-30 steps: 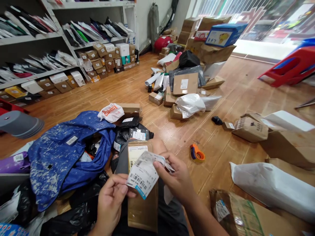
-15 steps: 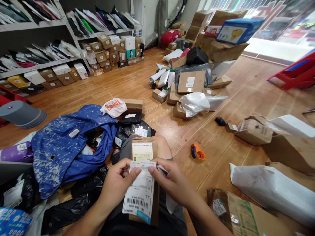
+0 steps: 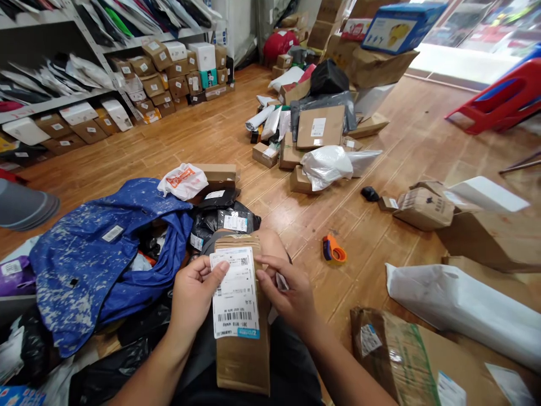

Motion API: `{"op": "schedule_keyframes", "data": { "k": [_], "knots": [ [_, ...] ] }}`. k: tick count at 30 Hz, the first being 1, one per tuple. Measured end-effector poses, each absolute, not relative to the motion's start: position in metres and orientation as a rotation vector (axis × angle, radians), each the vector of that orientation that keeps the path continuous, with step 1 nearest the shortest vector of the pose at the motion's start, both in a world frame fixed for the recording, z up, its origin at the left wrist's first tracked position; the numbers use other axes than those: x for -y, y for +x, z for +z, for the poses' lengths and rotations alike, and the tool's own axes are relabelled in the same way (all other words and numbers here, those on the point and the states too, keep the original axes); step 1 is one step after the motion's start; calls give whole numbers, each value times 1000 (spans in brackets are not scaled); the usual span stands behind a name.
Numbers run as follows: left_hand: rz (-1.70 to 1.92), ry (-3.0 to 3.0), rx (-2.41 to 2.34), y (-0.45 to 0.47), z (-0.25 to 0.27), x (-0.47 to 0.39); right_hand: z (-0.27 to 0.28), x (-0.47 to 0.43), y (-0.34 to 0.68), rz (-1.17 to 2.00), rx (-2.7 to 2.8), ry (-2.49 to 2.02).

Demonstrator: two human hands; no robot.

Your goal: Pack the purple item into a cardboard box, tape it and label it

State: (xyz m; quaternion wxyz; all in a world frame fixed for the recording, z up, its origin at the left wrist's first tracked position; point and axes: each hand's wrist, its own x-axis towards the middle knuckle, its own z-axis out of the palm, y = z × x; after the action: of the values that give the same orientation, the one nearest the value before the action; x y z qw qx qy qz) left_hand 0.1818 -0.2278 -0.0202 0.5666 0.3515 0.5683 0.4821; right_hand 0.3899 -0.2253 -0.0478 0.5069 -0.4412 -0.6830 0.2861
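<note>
A long, narrow cardboard box lies lengthwise on my lap, pointing away from me. Over its upper half is a white shipping label with a barcode and a blue strip at its near end. My left hand pinches the label's upper left edge, thumb on top. Beside the label's right edge, my right hand has its fingers closed on a crumpled piece of thin white paper, mostly hidden by the hand. The yellowish label seen earlier on the box is covered.
A blue sack and black plastic parcels lie to my left. An orange tape dispenser sits on the wooden floor. Boxes are piled ahead, with a white wrapped parcel at right and parcel shelves far left.
The white label has straightened and lies higher along the box, over the yellowish label. My right hand has come off the label's top edge to its right side. The view has shifted right.
</note>
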Motion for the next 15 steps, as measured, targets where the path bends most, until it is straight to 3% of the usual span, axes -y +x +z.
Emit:
{"op": "schedule_keyframes", "data": {
  "k": [15],
  "knots": [
    [1099,905,-1401,185,-13,223,-50,221,388,717,1638,-989]
  ]
}}
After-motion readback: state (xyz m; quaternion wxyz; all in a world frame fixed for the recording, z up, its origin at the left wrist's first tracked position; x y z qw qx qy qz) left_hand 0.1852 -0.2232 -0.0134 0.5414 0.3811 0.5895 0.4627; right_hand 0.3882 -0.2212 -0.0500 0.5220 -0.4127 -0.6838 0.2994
